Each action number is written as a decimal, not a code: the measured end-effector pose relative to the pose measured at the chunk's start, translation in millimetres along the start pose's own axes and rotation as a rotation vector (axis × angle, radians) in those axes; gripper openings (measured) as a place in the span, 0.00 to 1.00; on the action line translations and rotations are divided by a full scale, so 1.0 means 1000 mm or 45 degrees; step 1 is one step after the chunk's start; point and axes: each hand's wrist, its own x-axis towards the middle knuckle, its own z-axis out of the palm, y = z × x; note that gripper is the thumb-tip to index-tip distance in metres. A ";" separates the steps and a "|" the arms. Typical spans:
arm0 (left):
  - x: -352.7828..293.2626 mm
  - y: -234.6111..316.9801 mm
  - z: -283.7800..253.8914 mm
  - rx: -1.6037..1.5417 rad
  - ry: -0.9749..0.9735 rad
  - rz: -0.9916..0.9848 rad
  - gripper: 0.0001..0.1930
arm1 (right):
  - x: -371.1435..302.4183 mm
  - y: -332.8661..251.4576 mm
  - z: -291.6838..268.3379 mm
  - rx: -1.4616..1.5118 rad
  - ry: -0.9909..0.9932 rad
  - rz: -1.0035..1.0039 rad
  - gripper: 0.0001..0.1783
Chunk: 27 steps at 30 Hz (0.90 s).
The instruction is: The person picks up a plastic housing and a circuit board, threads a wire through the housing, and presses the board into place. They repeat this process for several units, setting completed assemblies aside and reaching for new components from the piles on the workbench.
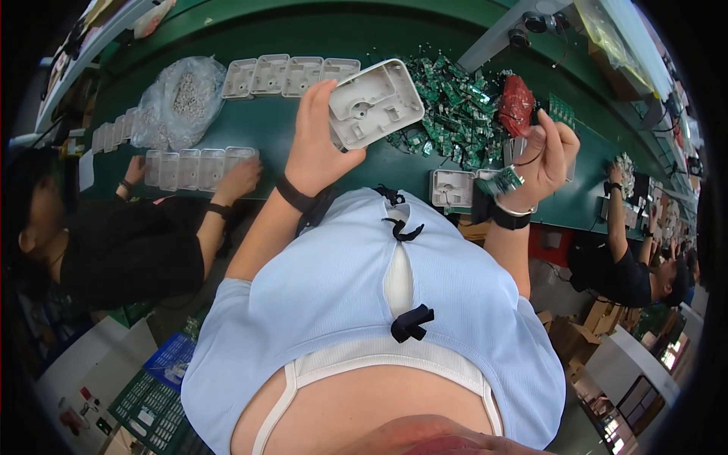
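Observation:
My left hand [312,144] is closed on a white plastic housing [377,105], raised above the bench and tilted, with its hollow inner side showing. On the right, my right hand [544,163] has its fingers curled around a thin dark wire. A small green circuit board [500,181] hangs at that hand's palm side, apparently on the wire, slightly blurred. Below the board, near the bench's front edge, lies another white housing [453,188]. Between my hands, farther back, spreads a heap of green circuit boards [459,106] with wires.
A row of white housings [271,76] lies behind my left hand, beside a clear bag of small parts [184,95]. A red bundle [516,106] sits right of the boards. A co-worker's hand [240,176] touches more housings [187,168] at left; another person [626,265] works at right.

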 end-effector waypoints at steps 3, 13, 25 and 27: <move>0.006 0.014 -0.004 -0.075 -0.022 0.038 0.53 | -0.008 -0.029 0.031 0.516 -0.040 0.185 0.07; 0.010 0.037 -0.006 -0.117 0.124 0.035 0.55 | -0.024 -0.055 0.074 0.675 -0.543 0.131 0.10; 0.007 0.042 -0.010 0.038 0.097 0.109 0.54 | -0.021 -0.051 0.081 0.491 -0.702 -0.284 0.12; 0.006 0.042 -0.009 0.031 0.099 0.111 0.54 | -0.024 -0.054 0.078 0.480 -0.697 -0.252 0.12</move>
